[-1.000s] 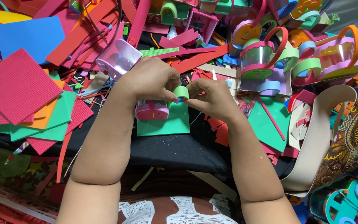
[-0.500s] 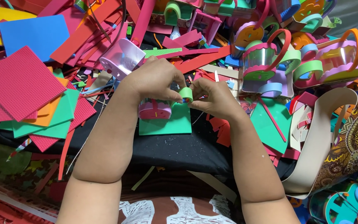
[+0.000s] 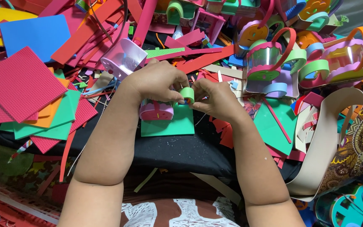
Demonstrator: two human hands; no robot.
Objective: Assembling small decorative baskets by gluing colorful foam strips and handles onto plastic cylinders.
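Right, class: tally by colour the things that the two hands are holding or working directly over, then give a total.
Green: 2, the foam loop pinched between left hand and right hand, and the foam sheet beneath.
Pink: 1, the small basket under the left hand.
Total: 3

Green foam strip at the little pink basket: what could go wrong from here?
1. The green foam strip is pinched by fingertips of both hands, left hand and right hand; it could slip or spring open.
2. The small pink basket sits loose on a green sheet and may shift.
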